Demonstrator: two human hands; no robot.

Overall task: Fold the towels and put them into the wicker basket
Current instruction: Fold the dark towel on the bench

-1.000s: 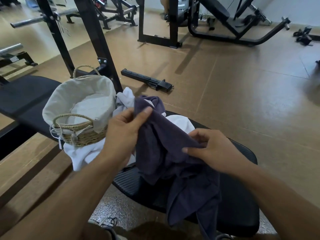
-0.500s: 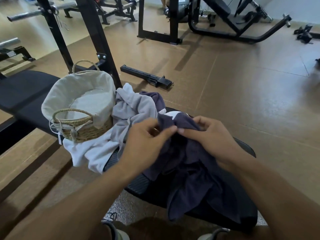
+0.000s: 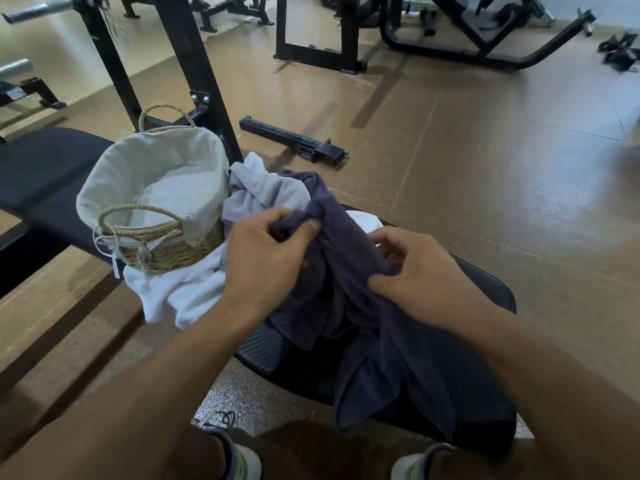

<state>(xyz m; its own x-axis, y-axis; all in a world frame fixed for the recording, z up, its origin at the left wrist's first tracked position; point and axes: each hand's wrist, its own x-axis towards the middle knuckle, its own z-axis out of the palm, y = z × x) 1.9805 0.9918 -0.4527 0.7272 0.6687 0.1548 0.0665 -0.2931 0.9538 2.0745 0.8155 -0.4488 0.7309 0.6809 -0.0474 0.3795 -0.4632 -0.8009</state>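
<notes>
Left hand (image 3: 266,258) is raised over the bench pad (image 3: 485,375), fingers curled, thumb and fingers pinching a bunched fold of the dark purple towel (image 3: 381,341). Right hand (image 3: 419,275), close beside it, grasps the same towel, which drapes below both hands. The wicker basket (image 3: 166,244) stands just left of the left hand, with white towels (image 3: 180,292) heaped between them.
</notes>
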